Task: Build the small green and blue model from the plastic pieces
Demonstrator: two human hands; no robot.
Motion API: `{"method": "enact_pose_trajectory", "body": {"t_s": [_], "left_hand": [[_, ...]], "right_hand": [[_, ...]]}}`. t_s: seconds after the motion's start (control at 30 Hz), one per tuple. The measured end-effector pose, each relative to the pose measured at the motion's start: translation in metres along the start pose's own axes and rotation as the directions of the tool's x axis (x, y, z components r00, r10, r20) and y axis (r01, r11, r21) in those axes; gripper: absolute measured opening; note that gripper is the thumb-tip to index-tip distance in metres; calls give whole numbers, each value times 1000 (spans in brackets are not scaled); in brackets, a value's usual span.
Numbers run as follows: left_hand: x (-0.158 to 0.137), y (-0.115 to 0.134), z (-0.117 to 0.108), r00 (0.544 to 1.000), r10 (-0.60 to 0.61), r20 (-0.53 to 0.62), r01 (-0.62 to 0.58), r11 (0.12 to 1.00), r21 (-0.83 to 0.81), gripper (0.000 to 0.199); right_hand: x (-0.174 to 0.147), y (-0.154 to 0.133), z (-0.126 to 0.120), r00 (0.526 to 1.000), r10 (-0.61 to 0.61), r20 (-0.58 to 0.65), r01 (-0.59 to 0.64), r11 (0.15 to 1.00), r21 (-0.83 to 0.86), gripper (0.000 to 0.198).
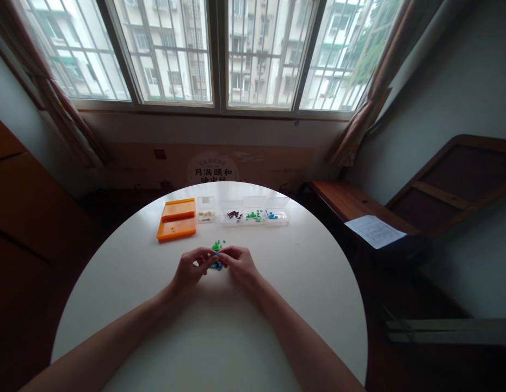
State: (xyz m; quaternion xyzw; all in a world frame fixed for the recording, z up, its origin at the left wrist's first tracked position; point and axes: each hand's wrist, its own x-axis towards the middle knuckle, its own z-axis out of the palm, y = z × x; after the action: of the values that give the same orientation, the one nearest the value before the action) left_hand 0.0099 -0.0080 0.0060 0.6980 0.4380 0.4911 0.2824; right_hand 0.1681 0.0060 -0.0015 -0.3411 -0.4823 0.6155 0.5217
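Observation:
My left hand and my right hand meet over the middle of the table, fingertips pinched together. Between them shows a small blue piece, perhaps a building brick, too small to make out fully; both hands grip it. Just beyond the fingertips lie loose green pieces on the white tabletop. Below the fingers, more blue pieces lie in a small heap, partly covered by the hands.
An open orange case stands at the back left of the round white table. Beside it are a clear box of pale pieces and a clear compartment box with dark, green and blue pieces. Right of the table, a paper lies on a wooden bench.

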Motion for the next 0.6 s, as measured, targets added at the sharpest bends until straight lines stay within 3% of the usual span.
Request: {"method": "enact_pose_trajectory", "body": {"t_s": [0.6], "left_hand": [[0,2,-2,999,20,48,-20,1000,-3,17]], "right_hand": [[0,1,-1,999,-12,30,12,1000,9,21]]}}
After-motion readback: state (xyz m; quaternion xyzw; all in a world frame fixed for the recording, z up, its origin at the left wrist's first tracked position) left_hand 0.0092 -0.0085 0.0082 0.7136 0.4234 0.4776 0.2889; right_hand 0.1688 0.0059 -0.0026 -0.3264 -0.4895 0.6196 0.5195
